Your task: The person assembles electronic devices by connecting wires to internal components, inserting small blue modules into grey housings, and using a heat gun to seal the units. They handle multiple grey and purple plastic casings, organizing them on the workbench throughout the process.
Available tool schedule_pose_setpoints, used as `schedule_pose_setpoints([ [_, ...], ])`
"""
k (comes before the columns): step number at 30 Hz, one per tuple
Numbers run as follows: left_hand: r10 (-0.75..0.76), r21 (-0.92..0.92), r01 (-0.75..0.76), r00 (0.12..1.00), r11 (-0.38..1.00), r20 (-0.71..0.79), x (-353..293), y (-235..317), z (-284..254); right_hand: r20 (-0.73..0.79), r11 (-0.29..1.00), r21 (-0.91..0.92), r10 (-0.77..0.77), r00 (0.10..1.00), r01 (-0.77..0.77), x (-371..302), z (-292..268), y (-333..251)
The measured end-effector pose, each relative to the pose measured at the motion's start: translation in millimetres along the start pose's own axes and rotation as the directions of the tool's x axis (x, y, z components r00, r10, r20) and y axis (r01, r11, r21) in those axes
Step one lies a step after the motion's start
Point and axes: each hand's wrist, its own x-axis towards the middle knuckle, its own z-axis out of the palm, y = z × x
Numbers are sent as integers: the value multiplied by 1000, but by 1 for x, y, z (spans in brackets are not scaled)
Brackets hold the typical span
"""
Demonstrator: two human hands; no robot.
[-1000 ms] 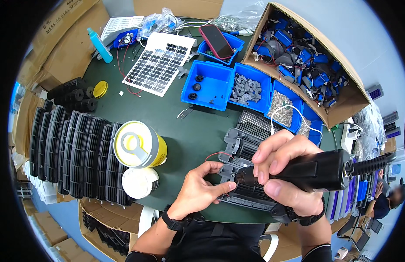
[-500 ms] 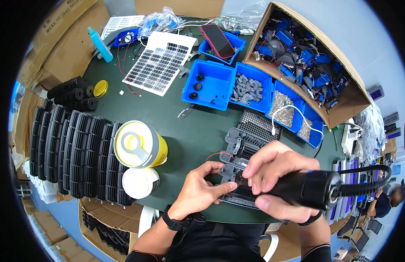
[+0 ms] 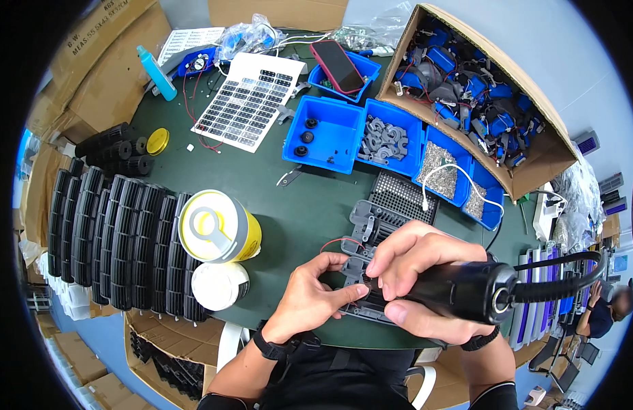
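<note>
In my right hand (image 3: pixel 415 263) is a black electric screwdriver (image 3: pixel 460 290), the fingers wrapped round its body. The driver lies tilted over a grey plastic housing (image 3: pixel 354 268), its tip end close to my left thumb. My left hand (image 3: pixel 308 299) grips the housing's left edge, thumb on top and fingers at the side. A thin red wire (image 3: pixel 340 240) comes out by that edge. Just beyond lies another grey ribbed part (image 3: pixel 371 222); whether it joins the housing I cannot tell. My right hand and the driver hide much of the housing.
Black ribbed rollers (image 3: pixel 125 239) stand in a row at left, beside a yellow-grey tub (image 3: pixel 245 232) and a white jar (image 3: pixel 219 285). Blue bins (image 3: pixel 323 160) of small parts curve along the back right, below a cardboard box (image 3: pixel 535 181) of blue motors. A coiled cable (image 3: pixel 562 292) trails right.
My right hand and the screwdriver have shifted a little left, closer to my left thumb. My left hand stays on the housing.
</note>
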Motion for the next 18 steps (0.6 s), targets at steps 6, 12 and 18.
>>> schedule_pose_setpoints([
  [6, 12, 6, -12, 1000, 1000, -12, 0, -3, -1, 70, 1000, -17, 1, 998, 0, 5, -1, 0],
  [12, -51, 26, 51, 999, 998, 6, -1, 8, 0, -12, 985, 166, -43, 999, 44, 21, -29, -11],
  [18, -35, -19, 36, 997, 999, 67, -2, 2, -4, -400, 994, 9, -98, 911, 111, 66, -53, 20],
])
